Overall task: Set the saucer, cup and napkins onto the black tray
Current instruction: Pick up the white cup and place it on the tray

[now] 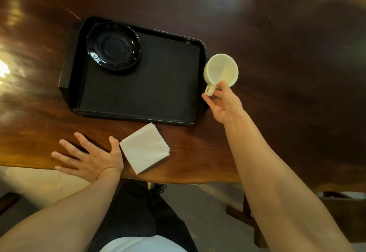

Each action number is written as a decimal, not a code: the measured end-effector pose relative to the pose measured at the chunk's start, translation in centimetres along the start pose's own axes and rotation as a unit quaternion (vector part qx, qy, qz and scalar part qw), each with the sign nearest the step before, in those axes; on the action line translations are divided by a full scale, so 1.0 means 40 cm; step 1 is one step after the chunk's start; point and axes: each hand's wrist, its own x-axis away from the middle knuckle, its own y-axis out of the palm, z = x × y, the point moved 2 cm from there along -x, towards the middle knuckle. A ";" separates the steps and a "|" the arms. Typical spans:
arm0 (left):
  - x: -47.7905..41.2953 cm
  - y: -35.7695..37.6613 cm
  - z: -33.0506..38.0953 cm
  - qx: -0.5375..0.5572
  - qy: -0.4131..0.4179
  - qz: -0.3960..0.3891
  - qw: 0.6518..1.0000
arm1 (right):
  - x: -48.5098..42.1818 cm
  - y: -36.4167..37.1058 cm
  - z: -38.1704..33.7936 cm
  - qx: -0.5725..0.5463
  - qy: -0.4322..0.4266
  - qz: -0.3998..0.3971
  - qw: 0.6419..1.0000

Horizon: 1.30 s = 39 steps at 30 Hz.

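Cream cup [221,70] in R hand [222,104] beside tray [138,93] R edge.

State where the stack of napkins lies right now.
The napkins lie on the wooden table, just in front of the black tray's near edge, beside the left hand's thumb.

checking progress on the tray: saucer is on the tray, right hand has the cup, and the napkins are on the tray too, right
Not quite. The head view shows the napkins on the wooden table, beside the left hand, not on the tray. The saucer is on the tray, and the right hand has the cup.
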 end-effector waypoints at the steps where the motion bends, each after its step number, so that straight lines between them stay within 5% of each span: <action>1: 0.000 0.001 0.000 0.000 0.000 0.000 1.000 | 0.001 0.015 0.003 0.009 0.002 -0.002 1.000; 16: -0.009 0.018 -0.014 -0.009 0.000 0.009 1.000 | -0.019 0.193 0.035 0.162 0.057 -0.018 0.985; 39: -0.007 0.018 -0.012 -0.010 0.002 0.011 1.000 | -0.040 0.191 0.070 0.124 0.054 -0.024 0.991</action>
